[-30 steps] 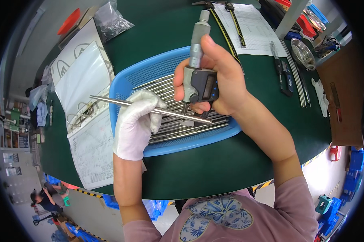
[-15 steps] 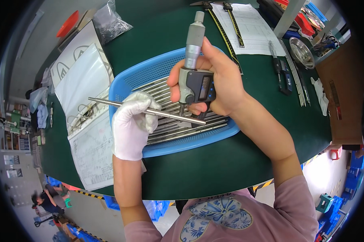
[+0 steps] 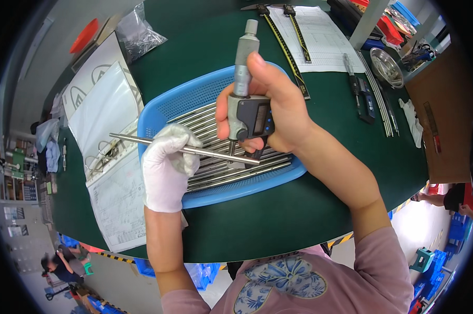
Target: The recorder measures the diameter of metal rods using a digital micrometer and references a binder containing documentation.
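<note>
Gloved left fingers (image 3: 191, 164) hold a metal rod (image 3: 213, 154) above a blue basket (image 3: 160, 109) while bare right fingers (image 3: 222, 111) grip a micrometer (image 3: 248, 116).

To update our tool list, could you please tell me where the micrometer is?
In the head view, the micrometer is just above centre, in the right hand, over the basket.

From my remote post I can't read the small display (image 3: 261, 119) on the grey-and-black digital micrometer (image 3: 248, 112); the bare right hand (image 3: 287, 104) hides part of its frame. The white-gloved left hand (image 3: 166, 170) covers a stretch of the thin silvery metal rod (image 3: 215, 154). One person (image 3: 454, 200) is cut off at the right rim; another person (image 3: 63, 267), lower left, looks small and blurred.
</note>
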The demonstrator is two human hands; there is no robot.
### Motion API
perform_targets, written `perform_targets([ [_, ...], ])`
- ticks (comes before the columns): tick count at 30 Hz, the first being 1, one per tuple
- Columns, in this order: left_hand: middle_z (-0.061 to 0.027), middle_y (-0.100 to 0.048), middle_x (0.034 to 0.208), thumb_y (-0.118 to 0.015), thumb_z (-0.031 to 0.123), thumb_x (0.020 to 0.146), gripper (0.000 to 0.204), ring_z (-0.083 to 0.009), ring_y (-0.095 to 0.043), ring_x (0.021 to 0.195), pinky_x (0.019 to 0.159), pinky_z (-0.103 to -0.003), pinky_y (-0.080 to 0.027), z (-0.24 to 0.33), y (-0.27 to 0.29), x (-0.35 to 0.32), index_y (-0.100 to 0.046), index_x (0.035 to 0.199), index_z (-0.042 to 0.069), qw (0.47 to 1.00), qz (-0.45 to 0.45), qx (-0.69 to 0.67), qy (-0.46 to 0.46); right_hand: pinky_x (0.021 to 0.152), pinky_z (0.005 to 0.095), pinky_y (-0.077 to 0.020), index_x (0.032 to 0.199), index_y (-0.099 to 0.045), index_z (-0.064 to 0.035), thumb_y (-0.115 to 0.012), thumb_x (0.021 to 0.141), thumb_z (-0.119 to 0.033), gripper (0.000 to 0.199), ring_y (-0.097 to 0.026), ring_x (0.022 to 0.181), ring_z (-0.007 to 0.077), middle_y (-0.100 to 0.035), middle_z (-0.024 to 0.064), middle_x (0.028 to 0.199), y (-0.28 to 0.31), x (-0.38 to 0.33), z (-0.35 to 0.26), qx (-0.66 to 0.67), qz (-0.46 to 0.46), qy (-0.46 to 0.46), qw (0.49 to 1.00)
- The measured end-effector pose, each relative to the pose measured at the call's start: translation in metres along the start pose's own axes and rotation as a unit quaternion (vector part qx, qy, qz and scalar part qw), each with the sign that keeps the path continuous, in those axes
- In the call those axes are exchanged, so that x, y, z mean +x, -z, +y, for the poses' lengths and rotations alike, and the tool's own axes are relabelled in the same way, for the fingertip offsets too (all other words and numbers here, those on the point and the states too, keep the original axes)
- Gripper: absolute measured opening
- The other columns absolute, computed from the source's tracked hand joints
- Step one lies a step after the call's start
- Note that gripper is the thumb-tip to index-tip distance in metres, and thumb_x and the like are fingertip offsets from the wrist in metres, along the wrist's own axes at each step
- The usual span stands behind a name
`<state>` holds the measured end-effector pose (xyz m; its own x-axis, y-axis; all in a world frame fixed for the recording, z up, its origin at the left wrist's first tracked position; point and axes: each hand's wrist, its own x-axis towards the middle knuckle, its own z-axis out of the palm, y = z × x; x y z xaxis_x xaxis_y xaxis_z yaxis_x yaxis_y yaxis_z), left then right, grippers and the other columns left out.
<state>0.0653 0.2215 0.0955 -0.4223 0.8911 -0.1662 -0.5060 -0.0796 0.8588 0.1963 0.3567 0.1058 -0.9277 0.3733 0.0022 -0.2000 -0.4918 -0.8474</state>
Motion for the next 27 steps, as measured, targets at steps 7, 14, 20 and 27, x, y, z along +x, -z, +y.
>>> perform_targets([
  [7,-0.0063,-0.043,0.046,-0.046,0.012,0.074,0.018,-0.0128,-0.035,0.037,0.038,-0.023,-0.028,0.0015,0.003,0.0009,-0.052,0.069,-0.004,1.0,0.0,0.002,-0.007,0.034,0.0225,-0.0374,0.082,-0.056,0.0049,-0.021,0.085,-0.057,0.071,-0.042,0.035,0.0142,-0.059,0.0179,0.067,0.002,0.0011,0.0033,0.043,-0.032,0.007,0.999],
  [14,-0.0059,-0.041,0.045,-0.045,0.013,0.074,0.018,-0.0126,-0.033,0.036,0.038,-0.023,-0.027,0.0021,0.009,0.0017,-0.051,0.069,-0.004,1.0,0.004,0.005,-0.016,0.034,0.0231,-0.0366,0.079,-0.057,0.0045,-0.023,0.083,-0.057,0.07,-0.043,0.035,0.0147,-0.059,0.0169,0.065,0.0006,0.0017,0.003,0.054,-0.02,-0.01,0.998],
  [20,-0.0061,-0.042,0.046,-0.046,0.012,0.073,0.018,-0.013,-0.034,0.037,0.038,-0.023,-0.028,0.0011,0.0067,0.002,-0.051,0.068,-0.004,1.0,0.005,0.0,-0.018,0.033,0.0225,-0.0364,0.074,-0.058,0.0028,-0.03,0.081,-0.06,0.069,-0.043,0.034,0.0136,-0.059,0.0151,0.062,-0.0009,0.0004,0.0003,0.015,-0.001,0.004,1.0],
  [27,-0.0064,-0.042,0.045,-0.047,0.014,0.072,0.018,-0.0131,-0.033,0.036,0.037,-0.023,-0.026,0.0025,0.0031,0.0006,-0.051,0.067,-0.004,0.999,0.035,-0.007,-0.011,0.033,0.0217,-0.0375,0.077,-0.057,0.0033,-0.026,0.083,-0.059,0.07,-0.045,0.036,0.0135,-0.059,0.0161,0.064,0.0005,0.0014,0.0021,-0.004,-0.007,0.005,1.0],
])
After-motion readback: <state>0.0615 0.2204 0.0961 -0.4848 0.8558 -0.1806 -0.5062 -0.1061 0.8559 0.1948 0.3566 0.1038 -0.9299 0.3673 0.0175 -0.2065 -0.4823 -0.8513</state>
